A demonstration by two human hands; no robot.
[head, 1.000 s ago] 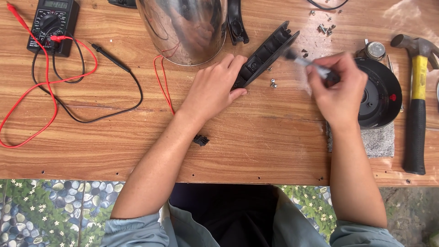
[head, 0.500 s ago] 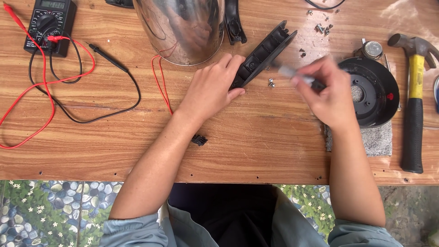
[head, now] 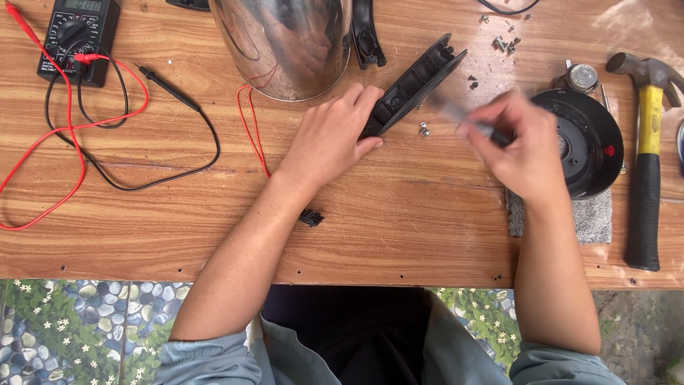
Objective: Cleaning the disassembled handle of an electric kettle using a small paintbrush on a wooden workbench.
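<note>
Wooden table (head: 178,235) carried a steel kettle body (head: 285,43). Beside it, the left hand (head: 331,139) pinned a long black plastic handle (head: 413,85) flat, likely to steady it. The right hand (head: 524,146), fingers closed, gripped a blurred slim tool (head: 456,114) aimed at it, above a loose screw (head: 423,130).

Multimeter (head: 77,36) far left; hammer (head: 647,164) far right.
</note>
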